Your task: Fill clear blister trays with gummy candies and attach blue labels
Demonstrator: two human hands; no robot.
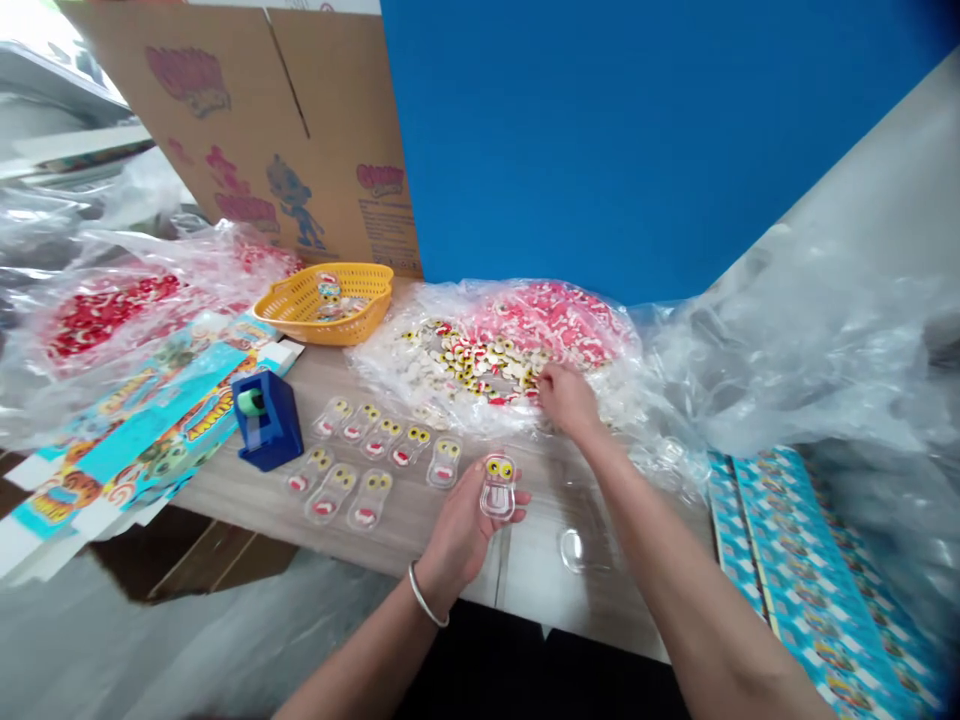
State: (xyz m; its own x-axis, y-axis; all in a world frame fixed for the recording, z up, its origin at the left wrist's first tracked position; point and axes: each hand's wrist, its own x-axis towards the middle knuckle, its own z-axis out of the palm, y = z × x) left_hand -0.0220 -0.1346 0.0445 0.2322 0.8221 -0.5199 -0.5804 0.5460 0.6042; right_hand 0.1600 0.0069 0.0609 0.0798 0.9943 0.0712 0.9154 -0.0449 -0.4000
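Observation:
Near the front of the table, my left hand (466, 520) holds a small clear plastic blister tray (499, 487). In the tray lie two yellow-rimmed eye gummies, with a hollow below them. At the right edge of the loose gummy pile (480, 362), my right hand (568, 398) has its fingers pinched together. What they grip, if anything, is hidden. The pile mixes yellow eyes and red-and-white pieces on clear plastic film. Several filled blister trays (373, 498) lie in rows left of my left hand, each with eyes and a red-and-white piece.
A yellow basket (330, 325) containing packed pieces stands behind the rows. The blue tape dispenser (268, 420) is at left, beside flattened printed cartons (161, 400). Bagged red gummies (112, 315) lie far left. Clear trays (585, 550) lie under my right forearm; printed blue cartons (810, 580) are at right.

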